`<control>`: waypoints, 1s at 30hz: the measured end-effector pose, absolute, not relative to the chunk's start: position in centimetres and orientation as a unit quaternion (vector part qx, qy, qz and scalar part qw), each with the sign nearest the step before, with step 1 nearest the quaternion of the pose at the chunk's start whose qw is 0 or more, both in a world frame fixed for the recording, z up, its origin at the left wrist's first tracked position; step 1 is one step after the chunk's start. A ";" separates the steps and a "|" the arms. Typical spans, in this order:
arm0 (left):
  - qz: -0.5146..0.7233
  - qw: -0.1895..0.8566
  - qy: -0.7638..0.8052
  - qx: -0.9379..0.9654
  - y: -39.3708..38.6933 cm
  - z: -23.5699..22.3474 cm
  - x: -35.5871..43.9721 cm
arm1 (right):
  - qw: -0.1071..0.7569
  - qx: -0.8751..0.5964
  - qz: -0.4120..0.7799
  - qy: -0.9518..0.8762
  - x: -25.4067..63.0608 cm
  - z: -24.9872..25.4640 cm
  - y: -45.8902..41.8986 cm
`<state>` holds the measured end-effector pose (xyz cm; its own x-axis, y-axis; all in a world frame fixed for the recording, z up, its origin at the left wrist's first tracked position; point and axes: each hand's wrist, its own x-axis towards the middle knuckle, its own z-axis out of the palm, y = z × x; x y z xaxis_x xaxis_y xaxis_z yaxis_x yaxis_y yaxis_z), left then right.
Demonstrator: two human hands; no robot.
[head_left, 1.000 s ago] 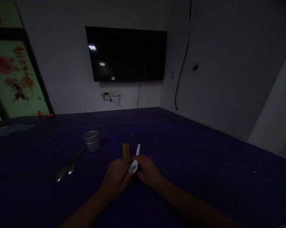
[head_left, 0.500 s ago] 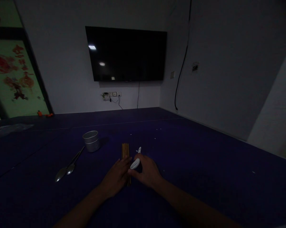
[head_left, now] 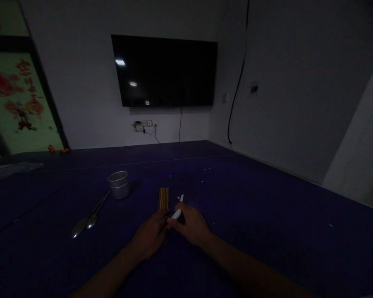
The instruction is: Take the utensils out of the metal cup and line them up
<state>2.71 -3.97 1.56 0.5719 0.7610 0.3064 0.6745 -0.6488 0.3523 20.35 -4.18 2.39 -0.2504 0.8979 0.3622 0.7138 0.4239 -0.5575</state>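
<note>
A row of several wooden chopsticks lies side by side on the dark blue surface. Across their lower part, my left hand is closed over them, hiding their middle. Just to the right, my right hand pinches a white spoon around its bowl, close to the left fingertips. The spoon's handle points away from me, its tip with a small hole showing beyond my fingers. The bowl is seen nearly edge-on.
Left of the chopsticks stands a metal cup. Two metal spoons lie beside it, bowls toward me. Clear plastic lies at the far left. Small white bits dot the blue surface. A television hangs on the back wall.
The white spoon has tilted, so its bowl shows narrower than before. My left hand's fingers have drawn back slightly toward me over the chopsticks. The cup and metal spoons have not moved.
</note>
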 end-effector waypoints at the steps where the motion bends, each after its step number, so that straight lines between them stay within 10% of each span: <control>1: 0.220 0.096 0.411 0.880 -4.0 1.5 2.8 | 0.326 -0.517 0.142 -0.778 20.4 2.4 -4.2; 30: 0.242 0.096 0.429 0.865 -4.1 1.7 2.6 | 0.351 -0.453 0.119 -0.811 20.3 1.1 -3.4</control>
<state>2.57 -4.11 1.65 0.5144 0.7892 0.3355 0.6964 -0.6128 0.3735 20.26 -3.38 1.10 -0.3435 0.8185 0.4606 0.6516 0.5609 -0.5108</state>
